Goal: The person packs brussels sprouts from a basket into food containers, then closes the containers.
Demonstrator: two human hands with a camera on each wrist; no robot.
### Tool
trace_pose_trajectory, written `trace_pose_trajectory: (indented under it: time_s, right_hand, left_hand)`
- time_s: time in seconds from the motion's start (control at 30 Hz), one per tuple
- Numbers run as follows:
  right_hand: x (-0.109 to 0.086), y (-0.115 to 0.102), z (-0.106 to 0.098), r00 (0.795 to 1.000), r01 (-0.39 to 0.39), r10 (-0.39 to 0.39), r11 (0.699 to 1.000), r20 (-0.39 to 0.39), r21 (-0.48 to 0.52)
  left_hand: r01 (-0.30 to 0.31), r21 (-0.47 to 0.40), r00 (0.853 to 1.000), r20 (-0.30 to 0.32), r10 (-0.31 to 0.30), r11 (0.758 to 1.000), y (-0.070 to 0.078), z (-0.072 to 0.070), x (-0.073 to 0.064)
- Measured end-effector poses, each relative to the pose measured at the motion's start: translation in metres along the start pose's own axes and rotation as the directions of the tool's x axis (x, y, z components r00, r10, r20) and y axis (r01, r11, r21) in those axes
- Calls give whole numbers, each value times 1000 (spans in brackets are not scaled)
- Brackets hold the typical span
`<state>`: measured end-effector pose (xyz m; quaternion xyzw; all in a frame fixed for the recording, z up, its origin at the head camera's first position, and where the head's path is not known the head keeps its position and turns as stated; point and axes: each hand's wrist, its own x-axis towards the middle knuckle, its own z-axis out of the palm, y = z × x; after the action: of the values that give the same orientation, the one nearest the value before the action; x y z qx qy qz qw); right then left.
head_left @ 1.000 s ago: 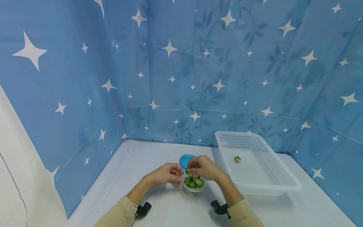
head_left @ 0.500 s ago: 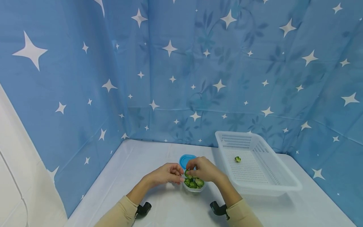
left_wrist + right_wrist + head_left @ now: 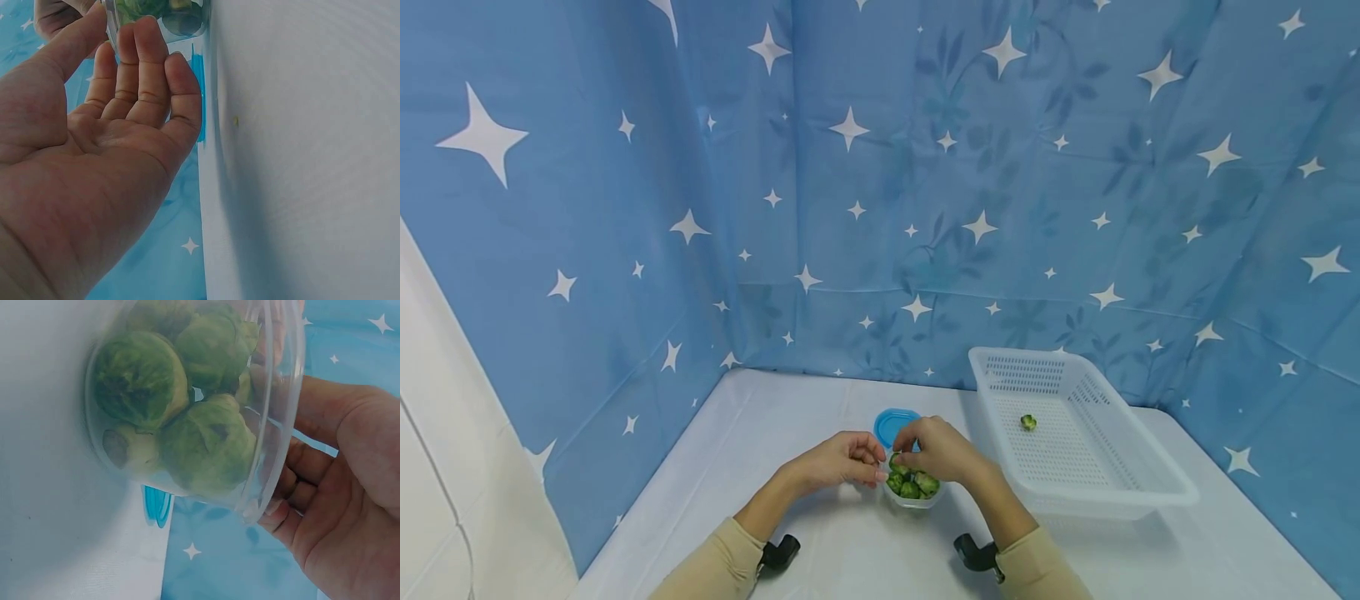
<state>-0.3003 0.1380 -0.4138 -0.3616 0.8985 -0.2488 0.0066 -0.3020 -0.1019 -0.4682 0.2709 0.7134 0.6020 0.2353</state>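
A small clear round tub (image 3: pixel 913 502) full of Brussels sprouts (image 3: pixel 927 483) stands on the white table between the two hands. The right hand (image 3: pixel 945 450) reaches in from above at the tub's far side, thumb and fingers pinching one Brussels sprout (image 3: pixel 896 461) at the top of the pile. On the tub's left side is the left hand (image 3: pixel 835 462), palm inward, its fingers loosely bent and fingertips right at the tub wall. Through the tub wall (image 3: pixel 299 381), the right wrist view shows several sprouts, with the right fingers behind the rim and their tips hidden.
A blue lid (image 3: pixel 889 423) lies behind the tub. To the right stands a large white perforated basket (image 3: pixel 1123 498) with a single Brussels sprout (image 3: pixel 1028 422) inside. A blue star-patterned curtain (image 3: pixel 880 208) hangs along the table's back edge.
The right hand has lowered slightly with its Brussels sprout onto the other sprouts in the tub. The left hand stays in place.
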Motion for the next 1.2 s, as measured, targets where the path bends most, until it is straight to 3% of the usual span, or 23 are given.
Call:
trace_pose_trajectory:
  time_s: [0.2, 1.2]
  right_hand:
    - [0, 1, 0, 1000, 2, -2, 999, -3, -40]
    - [5, 2, -3, 994, -23, 19, 999, 107, 33]
  left_hand:
    - [3, 9, 1000, -5, -3, 1000, 0, 0, 0]
    - [2, -1, 1000, 1, -2, 1000, -2, 0, 1]
